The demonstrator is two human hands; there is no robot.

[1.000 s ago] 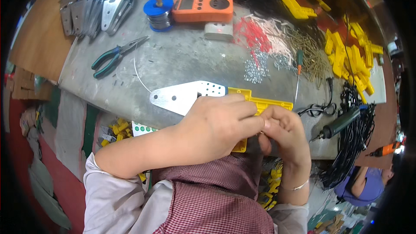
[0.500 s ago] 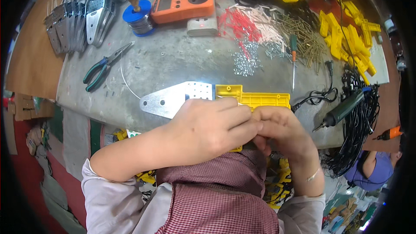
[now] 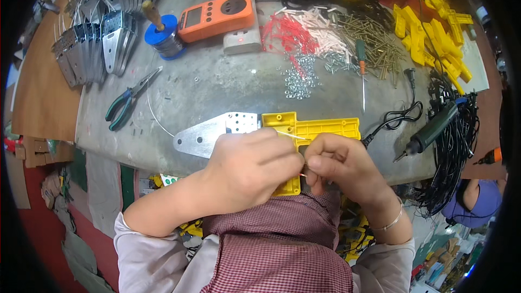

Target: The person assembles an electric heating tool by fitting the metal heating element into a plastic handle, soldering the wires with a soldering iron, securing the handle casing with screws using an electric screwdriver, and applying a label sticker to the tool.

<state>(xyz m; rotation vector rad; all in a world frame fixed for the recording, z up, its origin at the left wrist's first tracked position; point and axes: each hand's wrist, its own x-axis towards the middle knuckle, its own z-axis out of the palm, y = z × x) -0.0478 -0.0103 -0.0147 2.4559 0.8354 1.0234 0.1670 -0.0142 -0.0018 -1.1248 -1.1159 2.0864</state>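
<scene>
Green pliers (image 3: 126, 103), orange meter (image 3: 216, 17), screwdriver (image 3: 361, 65).

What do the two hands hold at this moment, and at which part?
Both the left hand and right hand pinch thin wires at the near edge of the yellow plastic housing; the exact grip is hidden.

A pale grey long-sleeved shirt, pushed-up sleeves, a maroon checked cloth, and 1 thin bangle (image 3: 392, 221).

Workshop: pliers (image 3: 128, 101), screws (image 3: 374, 43), soldering iron (image 3: 431, 133).
</scene>
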